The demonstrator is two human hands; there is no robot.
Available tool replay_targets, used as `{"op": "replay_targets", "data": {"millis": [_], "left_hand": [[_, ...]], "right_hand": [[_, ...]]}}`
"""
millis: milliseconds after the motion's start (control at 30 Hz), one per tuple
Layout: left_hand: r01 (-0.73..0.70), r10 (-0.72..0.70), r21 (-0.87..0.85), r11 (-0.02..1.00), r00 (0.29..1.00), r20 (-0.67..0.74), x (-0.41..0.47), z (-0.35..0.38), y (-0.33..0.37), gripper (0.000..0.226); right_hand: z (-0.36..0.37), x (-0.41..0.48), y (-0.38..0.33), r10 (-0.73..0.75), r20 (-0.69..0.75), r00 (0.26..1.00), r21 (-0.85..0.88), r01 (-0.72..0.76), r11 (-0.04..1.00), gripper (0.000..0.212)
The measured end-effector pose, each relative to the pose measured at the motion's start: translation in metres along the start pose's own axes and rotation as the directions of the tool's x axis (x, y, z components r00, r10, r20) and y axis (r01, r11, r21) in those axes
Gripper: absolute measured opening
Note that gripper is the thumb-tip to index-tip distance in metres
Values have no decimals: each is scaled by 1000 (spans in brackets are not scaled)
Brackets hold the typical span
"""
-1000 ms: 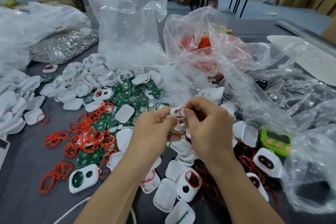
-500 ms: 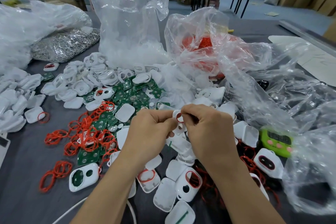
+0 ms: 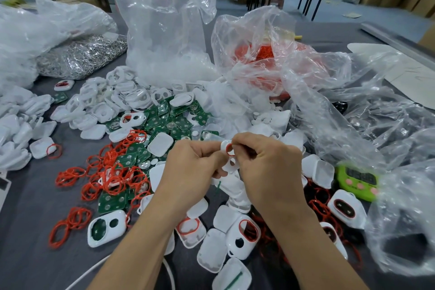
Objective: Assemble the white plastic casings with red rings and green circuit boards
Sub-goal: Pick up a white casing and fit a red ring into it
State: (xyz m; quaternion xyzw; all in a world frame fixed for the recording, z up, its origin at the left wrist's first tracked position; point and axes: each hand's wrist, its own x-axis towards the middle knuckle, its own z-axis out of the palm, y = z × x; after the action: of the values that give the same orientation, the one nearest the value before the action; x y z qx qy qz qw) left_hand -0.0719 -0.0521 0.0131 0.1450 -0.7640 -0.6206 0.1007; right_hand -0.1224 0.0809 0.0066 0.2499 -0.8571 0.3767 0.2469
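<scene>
A white casing (image 3: 231, 165) is held above the middle of the table (image 3: 30, 231), btw. the two hands, which are brought close together. It is gripped from the left side by the left hand (image 3: 195, 168) w/ curled fingers. A red ring (image 3: 228, 150) sits at the upper opening of this casing and is pinched at its top by thumb & forefinger of the right hand (image 3: 267, 167). If the ring is fully seated cannot be told.

Toward the near edge more parts are seen: a casing with green board (image 3: 107, 227) and a casing with fitted ring (image 3: 244, 235). Loose red rings (image 3: 113, 173) are scattered left of the hands, mixed w/ green circuit boards (image 3: 175, 122). A heap of white casings (image 3: 113, 99) lies toward the far left. At the far side clear bags are placed, one being a bag of red rings (image 3: 266, 52). A green timer (image 3: 355, 181) lies toward the right edge, next to crumpled plastic.
</scene>
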Motion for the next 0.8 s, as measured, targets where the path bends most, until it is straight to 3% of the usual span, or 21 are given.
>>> {"op": "replay_targets", "data": {"millis": [367, 633, 800], "left_hand": [[-96, 97, 32, 995, 995, -21, 0, 0, -2, 53], [-125, 129, 67, 990, 990, -51, -5, 5, -6, 18], [-119, 120, 20, 993, 986, -112, -3, 4, -6, 23]], "right_hand": [[5, -8, -11, 21, -1, 1000, -57, -21, 998, 21], [9, -11, -15, 44, -56, 997, -13, -45, 999, 25], [7, -9, -12, -53, -61, 997, 83, 58, 995, 28]]}}
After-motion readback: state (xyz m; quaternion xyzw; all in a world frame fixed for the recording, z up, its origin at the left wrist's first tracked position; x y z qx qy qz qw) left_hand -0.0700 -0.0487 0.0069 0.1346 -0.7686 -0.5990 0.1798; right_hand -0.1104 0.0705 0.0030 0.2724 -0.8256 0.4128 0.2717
